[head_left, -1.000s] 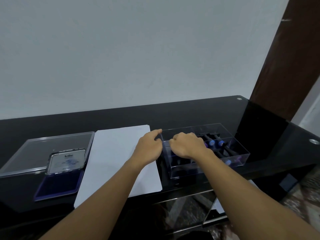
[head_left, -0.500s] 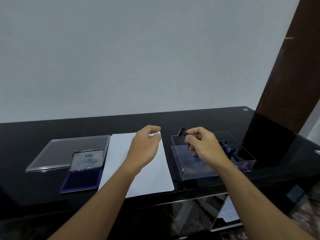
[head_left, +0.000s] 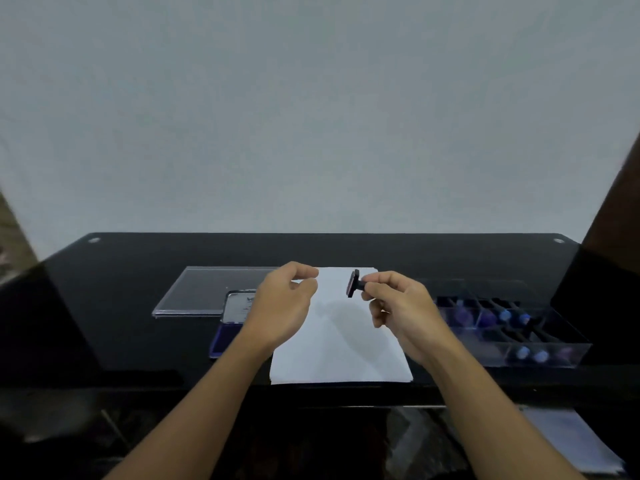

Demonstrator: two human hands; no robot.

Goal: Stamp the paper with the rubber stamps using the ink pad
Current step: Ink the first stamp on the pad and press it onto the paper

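1. Desk (head_left: 121,271): black, glossy top; carries every item below.

2. Paper (head_left: 339,348): white sheet, flat at the middle of the desk's near edge. No print shows on it. Judged light and easily shifted, so it may want steadying when pressed.

3. Clear box (head_left: 540,356): compartmented tray just right of the paper, holding more stamps with dark handles and bluish faces.

4. Clear lid (head_left: 207,292): flat on the desk, far left, behind the ink pad.

5. Ink pad (head_left: 227,341): open, its blue surface exposed, just left of the paper and partly hidden by the left hand.

6. Left hand (head_left: 284,303): raised over the paper's left edge, fingers loosely curled, thumb near forefinger, holding nothing.

7. Right hand (head_left: 398,306): raised over the paper's right side, thumb and fingertips pinching the stamp's handle.

8. Rubber stamp (head_left: 354,283): small and dark, held in the air above the paper's far end and turned sideways with its face toward the left hand. Judged light and rigid, with a soft face. It is best held by the stub handle, keeping the fingers off the face. Inking is not yet done.
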